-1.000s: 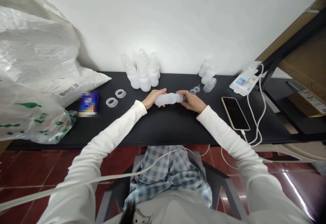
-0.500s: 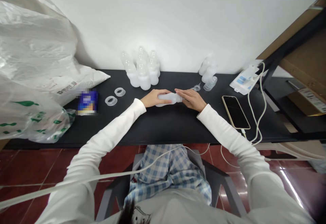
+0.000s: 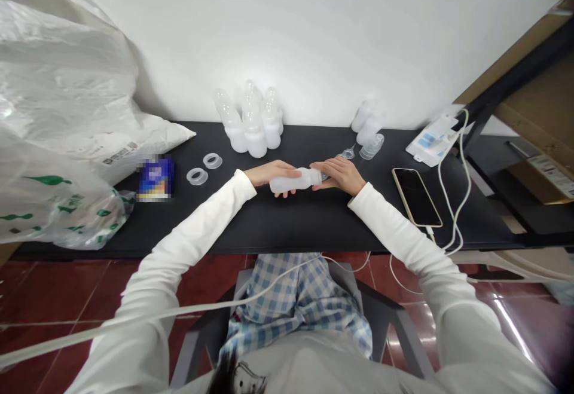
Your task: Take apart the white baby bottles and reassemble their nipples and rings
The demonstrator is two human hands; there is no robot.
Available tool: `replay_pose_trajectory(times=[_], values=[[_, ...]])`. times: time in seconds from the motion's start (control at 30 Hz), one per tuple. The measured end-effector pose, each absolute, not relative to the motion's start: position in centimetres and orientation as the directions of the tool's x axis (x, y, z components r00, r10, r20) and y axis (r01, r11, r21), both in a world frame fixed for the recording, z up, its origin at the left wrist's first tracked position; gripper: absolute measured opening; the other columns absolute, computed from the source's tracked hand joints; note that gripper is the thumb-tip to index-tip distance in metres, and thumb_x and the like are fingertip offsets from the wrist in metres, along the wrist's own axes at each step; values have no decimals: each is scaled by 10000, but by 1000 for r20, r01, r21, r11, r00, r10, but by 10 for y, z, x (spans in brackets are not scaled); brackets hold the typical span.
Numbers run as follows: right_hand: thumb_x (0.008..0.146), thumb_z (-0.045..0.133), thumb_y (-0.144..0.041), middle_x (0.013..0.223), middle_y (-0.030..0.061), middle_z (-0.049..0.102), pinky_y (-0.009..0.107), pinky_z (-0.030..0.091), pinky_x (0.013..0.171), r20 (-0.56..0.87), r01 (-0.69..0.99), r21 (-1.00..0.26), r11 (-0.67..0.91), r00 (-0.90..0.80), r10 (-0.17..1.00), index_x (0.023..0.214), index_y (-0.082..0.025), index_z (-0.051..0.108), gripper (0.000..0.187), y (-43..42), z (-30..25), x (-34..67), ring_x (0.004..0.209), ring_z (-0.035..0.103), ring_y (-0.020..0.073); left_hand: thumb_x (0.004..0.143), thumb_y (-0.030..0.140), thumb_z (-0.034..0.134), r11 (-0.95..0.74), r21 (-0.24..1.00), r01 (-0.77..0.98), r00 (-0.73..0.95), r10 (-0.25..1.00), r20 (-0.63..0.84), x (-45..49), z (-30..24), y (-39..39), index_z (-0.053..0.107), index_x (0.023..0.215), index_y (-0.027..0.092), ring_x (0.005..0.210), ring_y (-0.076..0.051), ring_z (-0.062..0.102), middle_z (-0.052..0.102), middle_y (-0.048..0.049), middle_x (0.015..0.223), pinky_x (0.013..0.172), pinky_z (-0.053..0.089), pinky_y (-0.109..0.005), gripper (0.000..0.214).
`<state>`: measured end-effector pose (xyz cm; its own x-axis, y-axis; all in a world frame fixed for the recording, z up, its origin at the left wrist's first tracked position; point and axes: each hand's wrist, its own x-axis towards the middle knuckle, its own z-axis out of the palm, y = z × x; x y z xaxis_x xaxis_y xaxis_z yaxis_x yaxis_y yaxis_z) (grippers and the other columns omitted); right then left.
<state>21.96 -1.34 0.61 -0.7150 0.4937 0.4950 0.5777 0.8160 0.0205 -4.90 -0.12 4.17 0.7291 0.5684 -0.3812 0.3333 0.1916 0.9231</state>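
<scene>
A translucent white bottle (image 3: 293, 180) lies sideways above the black table (image 3: 287, 220), held between both hands. My left hand (image 3: 269, 173) is wrapped round its body. My right hand (image 3: 338, 174) is closed on the bottle's neck end, where a small clear part shows at the fingertips. Both arms wear white sleeves.
A cluster of capped white bottles (image 3: 251, 120) stands at the back by the wall. More bottles and clear caps (image 3: 368, 134) sit back right. Two clear rings (image 3: 204, 168) and a blue packet (image 3: 155, 179) lie left, beside big plastic bags (image 3: 58, 131). A phone (image 3: 417, 196) on a cable lies right.
The bottle has been lifted slightly and drawn a little toward me. My right hand, which lay flatter over the neck half a second ago, now pinches the neck end.
</scene>
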Motion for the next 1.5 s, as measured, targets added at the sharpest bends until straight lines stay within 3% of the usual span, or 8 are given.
replay_pose_trajectory(times=[0.13, 0.27, 0.5, 0.8, 0.97, 1.17, 1.33, 1.5], values=[[932, 528, -616, 905, 84, 755, 339, 506, 759, 461, 611, 13, 792, -706, 537, 1300, -187, 648, 578, -12, 11, 221, 798, 688, 202, 772, 591, 746, -274, 884, 379, 696, 714, -77, -48, 35, -2, 685, 1265, 208, 840, -222, 736, 777, -62, 1014, 771, 594, -342, 627], [952, 536, -563, 1010, 86, 739, 365, 528, 840, 461, 643, -124, 756, -637, 617, 1387, -234, 589, 548, -12, 16, 219, 884, 683, 221, 848, 568, 691, -709, 475, 521, 602, 700, 384, -47, 18, 3, 620, 1368, 227, 1072, -266, 690, 727, -105, 1206, 943, 539, -397, 626], [874, 642, -617, 1090, 64, 729, 367, 586, 894, 441, 435, -701, 564, -356, 824, 1262, -245, 582, 541, -11, 9, 210, 966, 710, 205, 1007, 460, 473, -764, -87, 639, 644, 470, 604, -45, 0, 7, 595, 1400, 242, 1045, -273, 677, 728, -134, 1176, 865, 513, -397, 466], [862, 693, -548, 1104, 57, 716, 381, 589, 943, 370, 246, -842, 479, -383, 846, 1130, -240, 576, 425, -18, 2, 204, 1005, 707, 204, 974, 498, 536, -836, 27, 547, 645, 442, 623, -53, 8, 8, 637, 1328, 206, 1033, -257, 680, 740, -131, 1149, 915, 532, -413, 470], [884, 676, -531, 1242, 90, 681, 445, 558, 1028, 489, 373, -661, 652, -445, 750, 1171, -256, 611, 403, -16, 3, 208, 1143, 669, 241, 829, 605, 697, -738, 454, 499, 565, 675, 474, -49, 16, 4, 663, 1276, 196, 1055, -261, 696, 732, -113, 1189, 947, 540, -405, 607], [1020, 488, -321, 1391, 64, 630, 382, 581, 992, 594, 366, -495, 788, -519, 614, 1143, -298, 661, 214, -20, 10, 209, 1192, 659, 185, 815, 710, 615, -125, 950, 284, 623, 778, -84, -45, 30, 1, 699, 1100, 131, 670, -187, 700, 770, -111, 906, 607, 563, -307, 651], [941, 621, -467, 1319, 69, 675, 432, 550, 1028, 500, 439, -518, 734, -541, 676, 1251, -288, 622, 358, -17, 13, 214, 1174, 664, 232, 798, 654, 682, -343, 862, 375, 583, 810, 68, -45, 25, 2, 692, 1132, 159, 792, -208, 721, 766, -92, 981, 731, 581, -339, 598], [948, 482, -651, 989, 87, 720, 373, 540, 837, 462, 631, -522, 574, -356, 812, 1128, -222, 655, 496, -15, 8, 205, 897, 670, 226, 905, 442, 669, -760, 285, 585, 545, 628, 556, -38, 9, -1, 662, 1272, 231, 1120, -280, 673, 723, -128, 1216, 969, 531, -458, 423]])
